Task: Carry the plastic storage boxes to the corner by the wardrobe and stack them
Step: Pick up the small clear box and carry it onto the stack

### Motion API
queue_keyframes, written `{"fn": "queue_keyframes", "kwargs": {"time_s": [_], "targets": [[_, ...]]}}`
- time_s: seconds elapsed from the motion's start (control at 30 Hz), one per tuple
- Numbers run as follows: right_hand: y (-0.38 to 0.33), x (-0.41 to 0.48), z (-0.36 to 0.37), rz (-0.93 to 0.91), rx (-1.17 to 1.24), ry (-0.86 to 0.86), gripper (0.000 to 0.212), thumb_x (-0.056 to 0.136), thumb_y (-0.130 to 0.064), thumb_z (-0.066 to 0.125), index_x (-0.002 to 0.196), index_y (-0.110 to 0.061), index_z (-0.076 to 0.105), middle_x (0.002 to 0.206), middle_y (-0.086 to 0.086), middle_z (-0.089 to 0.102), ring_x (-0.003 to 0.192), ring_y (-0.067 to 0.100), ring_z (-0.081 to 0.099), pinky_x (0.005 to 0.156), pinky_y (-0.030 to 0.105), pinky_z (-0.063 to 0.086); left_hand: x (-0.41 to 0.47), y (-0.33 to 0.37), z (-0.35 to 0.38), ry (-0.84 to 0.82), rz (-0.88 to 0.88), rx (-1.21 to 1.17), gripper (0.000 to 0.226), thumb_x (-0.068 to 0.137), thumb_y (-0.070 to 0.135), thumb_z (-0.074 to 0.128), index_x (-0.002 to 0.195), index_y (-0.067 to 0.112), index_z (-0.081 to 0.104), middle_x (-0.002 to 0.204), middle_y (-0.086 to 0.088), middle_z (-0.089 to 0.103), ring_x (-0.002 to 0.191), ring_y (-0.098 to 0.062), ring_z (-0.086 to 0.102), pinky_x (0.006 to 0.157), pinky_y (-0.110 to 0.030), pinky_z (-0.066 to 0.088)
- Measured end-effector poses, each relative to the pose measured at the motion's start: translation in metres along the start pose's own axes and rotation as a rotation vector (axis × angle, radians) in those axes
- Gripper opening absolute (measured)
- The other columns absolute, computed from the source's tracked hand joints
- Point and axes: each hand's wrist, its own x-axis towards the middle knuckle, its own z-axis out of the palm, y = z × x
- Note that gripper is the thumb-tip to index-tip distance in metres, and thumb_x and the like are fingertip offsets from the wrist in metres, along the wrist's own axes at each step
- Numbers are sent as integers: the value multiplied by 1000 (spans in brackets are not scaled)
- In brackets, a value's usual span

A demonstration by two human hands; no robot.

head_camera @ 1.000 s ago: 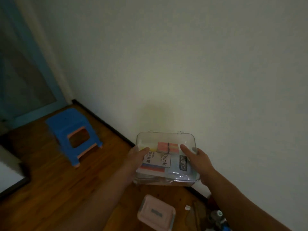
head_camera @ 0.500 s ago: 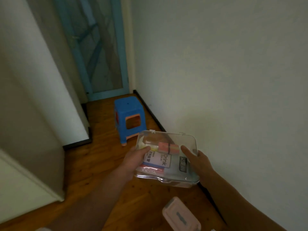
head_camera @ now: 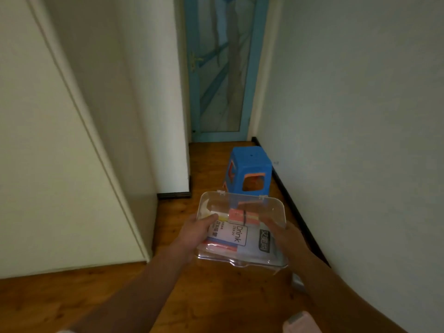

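Observation:
I carry a clear plastic storage box point(head_camera: 249, 205) in front of me at waist height, above the wooden floor. Packets and a "Drink" label show through its lid. My left hand point(head_camera: 194, 233) grips its left side with the thumb on the lid. My right hand point(head_camera: 286, 236) grips its right side, thumb also on top. A pink-lidded box point(head_camera: 300, 324) lies on the floor at the bottom right edge, mostly cut off. The white wardrobe point(head_camera: 60, 140) fills the left side.
A blue plastic stool point(head_camera: 249, 167) stands on the floor just beyond the box, beside the right wall point(head_camera: 360, 116). A blue-framed glass door point(head_camera: 221, 68) closes the far end of the narrow passage. Bare wooden floor point(head_camera: 173, 212) lies between the wardrobe and the stool.
The view has swung left from the bare wall to the passage, bringing wardrobe and door into sight. The box stays held in both hands; the pink box slid toward the bottom right.

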Motion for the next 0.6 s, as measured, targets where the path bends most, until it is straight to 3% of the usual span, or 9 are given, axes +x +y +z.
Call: {"fn": "queue_keyframes", "kwargs": {"time_s": [0.13, 0.2, 0.27, 0.37, 0.47, 0.6], "targets": [[-31, 1, 61, -4, -36, -73, 42, 83, -60, 61, 96, -20, 67, 84, 1, 75, 78, 17, 72, 75, 37, 58, -1, 7, -64, 63, 17, -42, 37, 92, 25, 63, 126, 15, 53, 101, -15, 73, 89, -31, 72, 75, -44, 59], [-47, -2, 93, -29, -34, -100, 39, 86, -56, 60, 98, -19, 65, 84, 1, 74, 76, 16, 71, 68, 31, 58, -4, 9, -95, 101, 14, -50, 36, 91, 27, 64, 124, 14, 55, 99, -14, 74, 89, -32, 72, 81, -48, 58], [-60, -5, 121, -25, -8, -126, 38, 87, -52, 60, 99, -16, 65, 83, 2, 74, 75, 16, 71, 62, 28, 55, -6, 10, -124, 159, 25, -74, 34, 90, 25, 65, 121, 12, 58, 94, -13, 75, 85, -30, 73, 77, -45, 59], [-79, -7, 165, -26, -26, -185, 43, 87, -51, 60, 101, -11, 65, 88, 7, 74, 81, 23, 71, 76, 40, 58, -14, 11, -166, 251, 28, -120, 31, 89, 23, 66, 117, 13, 59, 89, -11, 76, 79, -26, 74, 63, -36, 60], [-92, -8, 203, -33, -41, -252, 44, 87, -51, 60, 100, -9, 66, 87, 8, 74, 81, 24, 71, 78, 42, 58, -23, 8, -201, 330, 35, -146, 34, 89, 26, 66, 120, 13, 57, 92, -10, 75, 77, -24, 74, 56, -31, 58], [-107, -4, 246, -27, -73, -367, 46, 85, -53, 60, 99, -10, 67, 87, 9, 74, 82, 25, 72, 80, 45, 58, -32, 3, -237, 438, 46, -156, 40, 90, 29, 64, 126, 13, 54, 101, -10, 72, 89, -26, 71, 74, -41, 60]]}}
